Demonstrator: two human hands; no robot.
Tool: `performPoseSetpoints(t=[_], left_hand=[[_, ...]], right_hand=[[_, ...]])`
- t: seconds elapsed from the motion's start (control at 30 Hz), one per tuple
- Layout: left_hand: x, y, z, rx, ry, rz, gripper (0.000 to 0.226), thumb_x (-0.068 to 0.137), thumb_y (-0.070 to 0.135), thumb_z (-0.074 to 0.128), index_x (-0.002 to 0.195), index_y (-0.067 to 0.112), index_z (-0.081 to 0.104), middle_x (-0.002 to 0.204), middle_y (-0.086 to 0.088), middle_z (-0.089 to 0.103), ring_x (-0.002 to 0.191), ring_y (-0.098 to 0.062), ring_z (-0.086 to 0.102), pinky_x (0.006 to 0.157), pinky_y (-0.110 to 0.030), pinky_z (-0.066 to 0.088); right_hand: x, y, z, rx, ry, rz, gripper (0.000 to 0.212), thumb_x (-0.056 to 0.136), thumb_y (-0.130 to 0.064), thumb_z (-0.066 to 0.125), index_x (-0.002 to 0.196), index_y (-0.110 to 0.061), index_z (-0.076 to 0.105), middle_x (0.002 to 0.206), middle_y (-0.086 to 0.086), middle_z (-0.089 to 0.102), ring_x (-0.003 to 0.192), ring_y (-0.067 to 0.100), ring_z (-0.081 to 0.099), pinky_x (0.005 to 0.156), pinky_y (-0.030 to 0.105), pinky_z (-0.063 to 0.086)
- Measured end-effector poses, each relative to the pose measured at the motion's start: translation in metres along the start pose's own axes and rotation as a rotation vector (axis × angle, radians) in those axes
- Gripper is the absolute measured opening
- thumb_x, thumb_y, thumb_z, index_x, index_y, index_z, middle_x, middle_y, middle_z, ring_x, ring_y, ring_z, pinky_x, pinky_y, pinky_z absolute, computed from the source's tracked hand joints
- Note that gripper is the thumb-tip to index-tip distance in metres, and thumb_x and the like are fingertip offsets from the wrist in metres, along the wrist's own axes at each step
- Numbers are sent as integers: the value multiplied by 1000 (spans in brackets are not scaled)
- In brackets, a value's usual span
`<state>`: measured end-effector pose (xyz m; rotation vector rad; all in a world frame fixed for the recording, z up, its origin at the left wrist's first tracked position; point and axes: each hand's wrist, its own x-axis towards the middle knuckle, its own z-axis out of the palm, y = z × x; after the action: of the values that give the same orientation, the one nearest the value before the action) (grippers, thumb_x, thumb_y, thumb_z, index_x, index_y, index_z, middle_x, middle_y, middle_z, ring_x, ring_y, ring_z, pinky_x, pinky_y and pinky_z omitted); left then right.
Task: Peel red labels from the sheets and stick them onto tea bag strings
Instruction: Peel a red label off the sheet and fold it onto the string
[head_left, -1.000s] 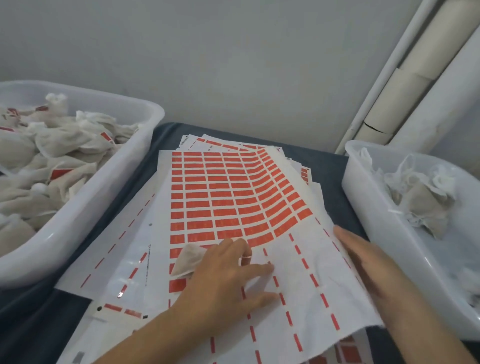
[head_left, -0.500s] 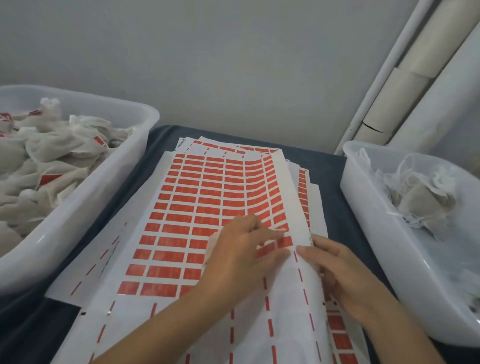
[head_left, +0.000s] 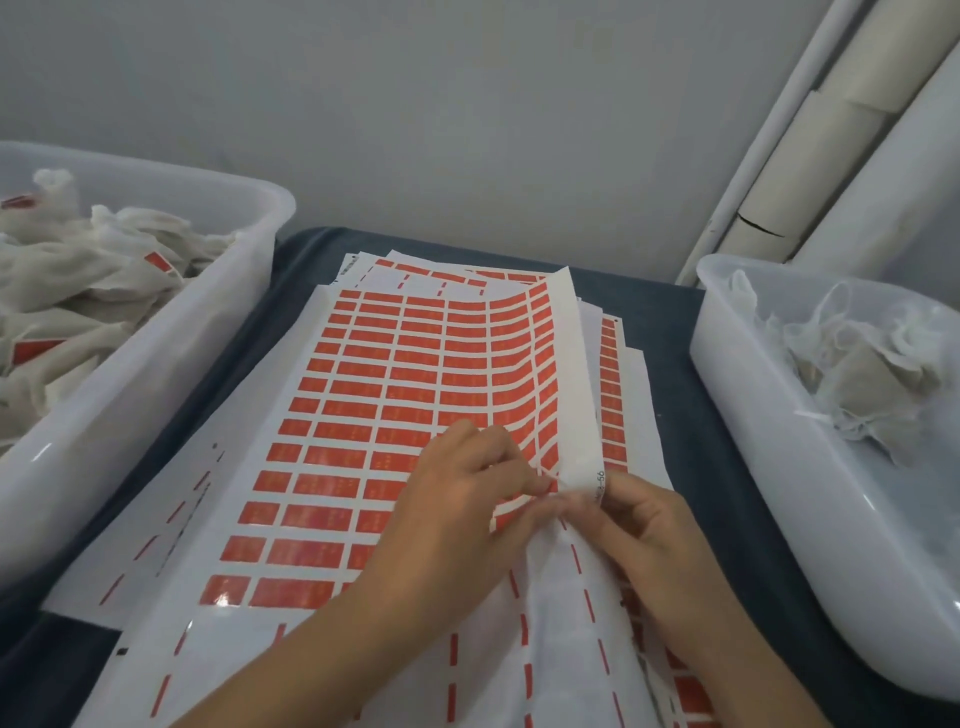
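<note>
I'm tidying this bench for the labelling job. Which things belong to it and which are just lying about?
In the job:
top label sheet, pinched at its right edge by left hand and right hand
left tub of tea bags
right tub of tea bags
spare sheets underneath

Lying about:
cardboard tubes against the wall

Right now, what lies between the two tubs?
Head view: a dark cloth bearing a stack of label sheets, with both hands, left and right, on the top sheet.
</note>
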<state>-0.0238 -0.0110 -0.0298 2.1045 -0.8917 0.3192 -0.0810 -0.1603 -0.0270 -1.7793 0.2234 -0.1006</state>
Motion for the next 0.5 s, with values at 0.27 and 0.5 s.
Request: performPoseSetpoints(t=[0.27,0.5], left_hand=[[1,3,-8,-77,-11,-48,35,76,44,52,88,19,73,77,33,42,82,1,47,70,-11,36],[2,3,-3,-31,154,-130,34,72,41,54,81,14,73,78,30,43,74,-2,49,73,-11,37]], right_hand=[[-3,-2,-1,-11,-2,-38,23,73,-38,55,88,-24,64,88,-19,70,83,7,68,67,16,55],[0,-4,0,-2,18,7,27,72,-41,55,91,-24,64,87,-21,70,84,4,67,67,14,54]])
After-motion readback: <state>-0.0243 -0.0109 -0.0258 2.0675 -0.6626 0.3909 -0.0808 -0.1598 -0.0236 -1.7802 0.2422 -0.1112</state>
